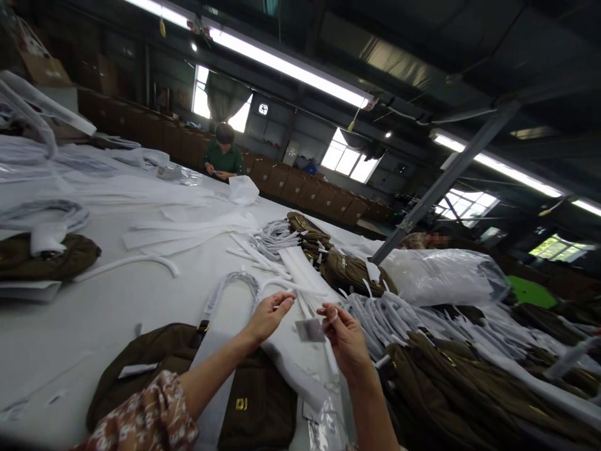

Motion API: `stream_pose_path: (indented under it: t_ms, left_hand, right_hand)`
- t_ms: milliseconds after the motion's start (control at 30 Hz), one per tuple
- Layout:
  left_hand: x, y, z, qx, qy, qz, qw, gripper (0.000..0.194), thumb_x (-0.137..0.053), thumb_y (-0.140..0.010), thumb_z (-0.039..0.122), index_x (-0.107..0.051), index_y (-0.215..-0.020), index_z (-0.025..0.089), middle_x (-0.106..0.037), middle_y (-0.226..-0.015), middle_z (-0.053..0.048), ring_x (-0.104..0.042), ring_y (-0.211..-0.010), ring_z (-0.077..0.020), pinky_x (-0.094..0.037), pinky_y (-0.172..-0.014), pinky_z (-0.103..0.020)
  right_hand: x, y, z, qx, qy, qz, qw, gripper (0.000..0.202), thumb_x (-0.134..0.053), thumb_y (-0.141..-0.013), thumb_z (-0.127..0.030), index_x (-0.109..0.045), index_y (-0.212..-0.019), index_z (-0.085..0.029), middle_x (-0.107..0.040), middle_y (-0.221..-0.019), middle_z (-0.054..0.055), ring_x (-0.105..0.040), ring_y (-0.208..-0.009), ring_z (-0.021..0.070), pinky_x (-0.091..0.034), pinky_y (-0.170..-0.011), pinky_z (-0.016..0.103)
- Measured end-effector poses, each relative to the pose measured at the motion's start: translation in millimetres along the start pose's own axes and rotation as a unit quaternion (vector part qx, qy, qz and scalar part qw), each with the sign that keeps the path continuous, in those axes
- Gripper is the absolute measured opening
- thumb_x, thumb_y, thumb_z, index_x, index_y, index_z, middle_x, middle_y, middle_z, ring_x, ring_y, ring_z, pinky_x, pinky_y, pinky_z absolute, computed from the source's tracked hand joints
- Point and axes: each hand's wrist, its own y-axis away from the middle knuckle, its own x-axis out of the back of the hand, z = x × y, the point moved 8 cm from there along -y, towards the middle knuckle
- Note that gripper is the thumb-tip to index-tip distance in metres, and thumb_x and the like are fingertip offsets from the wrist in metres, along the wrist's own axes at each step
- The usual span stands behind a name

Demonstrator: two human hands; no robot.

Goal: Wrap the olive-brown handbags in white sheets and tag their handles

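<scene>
white table (119,304), brown bag (256,401) nearer than left hand (266,317), grip unclear, right hand (346,340) pinching white scrap (333,316)

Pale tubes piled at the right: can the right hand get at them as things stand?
Probably yes: the right hand is close beside the pale tubes, with nothing visible between, though it seems to hold a small white piece, which might hinder a fresh grip.

white table (117,307); on it brown bags (263,407), white sheets (188,233), curved white tube (145,258)
</scene>
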Motion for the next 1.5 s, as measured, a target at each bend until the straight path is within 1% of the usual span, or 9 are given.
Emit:
stream_pose_path:
  t_ms: [333,800,933,1000,1100,1200,1300,1433,1500]
  left_hand:
    - [-1.7,28.0,25.9,0.057,0.072,-0.058,0.994,0.048,-0.072,-0.071,0.054,-0.071,-0.085,0.009,-0.069,-0.074,-0.008,-0.060,-0.063,-0.0128,-0.047,-0.063,-0.024]
    - [28.4,42.9,54.2,0.054,0.007,-0.048,0.997,0.039,-0.071,-0.072,0.049,-0.061,-0.067,0.012,-0.062,-0.060,-0.002,-0.054,-0.050,-0.0103,-0.042,-0.051,-0.022]
    - [29.6,41.5,90.1,-0.026,-0.074,-0.063,0.995,0.028,-0.060,-0.082,0.041,-0.058,-0.073,0.014,-0.060,-0.064,0.000,-0.054,-0.058,-0.0110,-0.044,-0.059,-0.023]
    - [26.9,40.9,109.7,-0.052,-0.129,-0.091,0.986,0.023,-0.056,-0.084,0.035,-0.058,-0.074,0.014,-0.060,-0.067,0.000,-0.054,-0.063,-0.0116,-0.044,-0.064,-0.024]
    - [19.0,39.4,129.5,-0.062,-0.175,-0.141,0.972,0.019,-0.057,-0.084,0.031,-0.058,-0.075,0.015,-0.059,-0.068,0.001,-0.053,-0.065,-0.0119,-0.043,-0.065,-0.024]
    - [13.6,36.4,140.3,-0.061,-0.191,-0.161,0.966,0.019,-0.058,-0.082,0.031,-0.057,-0.073,0.015,-0.058,-0.067,0.001,-0.052,-0.064,-0.0118,-0.041,-0.064,-0.024]
    - [23.2,32.9,153.7,-0.091,-0.204,-0.122,0.967,0.020,-0.055,-0.084,0.031,-0.055,-0.071,0.016,-0.055,-0.065,0.002,-0.050,-0.063,-0.0112,-0.039,-0.062,-0.023]
    - [58.8,36.6,166.8,-0.138,-0.202,-0.015,0.970,0.021,-0.050,-0.087,0.031,-0.052,-0.071,0.017,-0.049,-0.062,0.004,-0.045,-0.060,-0.0100,-0.037,-0.061,-0.023]
    - [61.4,42.0,154.0,-0.102,-0.226,-0.055,0.967,0.020,-0.050,-0.087,0.029,-0.052,-0.071,0.017,-0.049,-0.062,0.004,-0.044,-0.059,-0.0098,-0.036,-0.059,-0.022]
  right_hand:
    - [-74.9,29.4,44.0,-0.029,-0.035,-0.115,0.992,0.039,-0.072,-0.076,-0.048,-0.070,-0.097,-0.015,-0.041,-0.050,-0.007,-0.021,-0.045,0.0027,-0.015,-0.041,0.017]
    - [-104.4,33.5,42.7,0.021,-0.032,-0.083,0.996,0.039,-0.070,-0.075,-0.051,-0.072,-0.091,-0.016,-0.052,-0.054,-0.003,-0.031,-0.045,0.0052,-0.024,-0.044,0.019]
    - [-88.4,36.0,27.1,0.085,-0.046,-0.086,0.992,0.051,-0.068,-0.074,-0.040,-0.061,-0.122,-0.025,-0.067,-0.104,0.006,-0.060,-0.094,0.0196,-0.047,-0.080,0.031]
    - [-78.3,39.5,19.0,0.117,-0.062,-0.098,0.986,0.070,-0.068,-0.071,-0.038,-0.046,-0.137,-0.030,-0.053,-0.135,0.006,-0.042,-0.129,0.0248,-0.036,-0.102,0.041]
    - [-83.4,46.2,16.7,0.116,-0.032,-0.152,0.981,0.089,-0.072,-0.068,-0.039,-0.029,-0.145,-0.032,-0.041,-0.146,0.006,-0.029,-0.139,0.0252,-0.025,-0.110,0.045]
    - [-108.2,51.7,25.5,0.080,-0.010,-0.209,0.975,0.105,-0.080,-0.063,-0.035,-0.020,-0.149,-0.029,-0.054,-0.134,0.009,-0.049,-0.124,0.0254,-0.039,-0.100,0.041]
    - [-118.0,52.5,45.3,0.028,-0.007,-0.192,0.981,0.098,-0.077,-0.069,-0.039,-0.023,-0.148,-0.021,-0.069,-0.092,0.003,-0.064,-0.082,0.0200,-0.050,-0.075,0.034]
    - [-84.4,57.9,63.3,0.040,0.126,-0.133,0.982,0.070,-0.072,-0.073,-0.040,-0.050,-0.135,-0.016,-0.064,-0.068,-0.002,-0.059,-0.062,0.0153,-0.048,-0.064,0.028]
    - [-64.1,64.1,61.8,0.056,0.213,-0.135,0.966,0.060,-0.072,-0.073,-0.040,-0.059,-0.126,-0.017,-0.068,-0.075,0.002,-0.063,-0.072,0.0191,-0.051,-0.074,0.032]
